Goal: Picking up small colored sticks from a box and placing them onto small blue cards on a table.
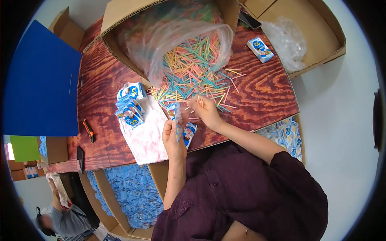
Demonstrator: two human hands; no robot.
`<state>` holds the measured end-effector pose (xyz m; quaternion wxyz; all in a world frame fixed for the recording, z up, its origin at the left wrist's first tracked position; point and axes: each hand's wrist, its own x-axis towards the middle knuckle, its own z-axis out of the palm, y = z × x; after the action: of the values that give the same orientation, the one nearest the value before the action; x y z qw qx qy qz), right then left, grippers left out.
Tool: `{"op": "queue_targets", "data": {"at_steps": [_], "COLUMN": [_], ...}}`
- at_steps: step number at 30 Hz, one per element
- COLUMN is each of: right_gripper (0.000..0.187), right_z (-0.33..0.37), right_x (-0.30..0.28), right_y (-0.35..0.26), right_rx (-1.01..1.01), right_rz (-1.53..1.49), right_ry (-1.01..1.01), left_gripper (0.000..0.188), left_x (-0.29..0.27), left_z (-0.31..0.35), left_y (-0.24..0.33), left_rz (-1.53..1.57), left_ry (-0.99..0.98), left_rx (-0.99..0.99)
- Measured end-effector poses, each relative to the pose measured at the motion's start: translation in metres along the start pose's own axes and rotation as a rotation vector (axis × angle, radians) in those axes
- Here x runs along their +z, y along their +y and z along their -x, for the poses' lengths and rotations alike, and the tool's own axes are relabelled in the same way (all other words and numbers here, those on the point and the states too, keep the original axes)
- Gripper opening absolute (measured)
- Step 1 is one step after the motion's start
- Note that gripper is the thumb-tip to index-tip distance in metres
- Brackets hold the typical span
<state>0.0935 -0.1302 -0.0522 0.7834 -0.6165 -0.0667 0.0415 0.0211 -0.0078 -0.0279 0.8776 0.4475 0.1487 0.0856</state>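
I saw the left hand [174, 144] gripping a small blue-and-white packet [177, 117] near the frame's centre. Just right of it, the right hand [210, 115] had its fingers bunched, too blurred for me to tell whether they held anything. Above both, pastel sticks [193, 66] lay heaped from a cardboard box [122, 17] at top centre onto the wood-patterned table [267, 94]. Left of centre, I saw more packets [130, 109] on a white sheet [145, 140].

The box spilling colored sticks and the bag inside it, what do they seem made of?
Box: matte brown corrugated cardboard, by its thick, ridged cut edge. Bag: probably thin plastic film; it's see-through, wrinkled and softly shiny, exact plastic unclear.
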Motion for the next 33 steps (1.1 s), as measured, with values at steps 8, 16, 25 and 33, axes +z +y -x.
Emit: {"op": "queue_targets", "data": {"at_steps": [8, 16, 25, 33], "right_gripper": [0.033, 0.025, 0.015, 0.009], "right_z": [-0.023, -0.013, 0.015, 0.029], "right_x": [-0.002, 0.003, -0.004, -0.011], "right_y": [-0.03, -0.035, -0.009, -0.006], "right_rx": [0.62, 0.447, 0.092, -0.047], "right_rz": [-0.935, -0.674, -0.182, 0.318], "right_ry": [-0.122, -0.054, -0.03, -0.251], "left_gripper": [0.011, 0.013, 0.01, 0.012], "left_x": [0.001, 0.004, -0.029, -0.019], "left_z": [0.005, 0.005, 0.012, 0.022], "left_y": [0.001, -0.013, 0.015, 0.024], "left_rz": [-0.323, -0.246, -0.178, -0.11], "left_ry": [-0.239, -0.236, -0.103, -0.031], "left_rx": [-0.243, -0.265, -0.184, -0.037]}}
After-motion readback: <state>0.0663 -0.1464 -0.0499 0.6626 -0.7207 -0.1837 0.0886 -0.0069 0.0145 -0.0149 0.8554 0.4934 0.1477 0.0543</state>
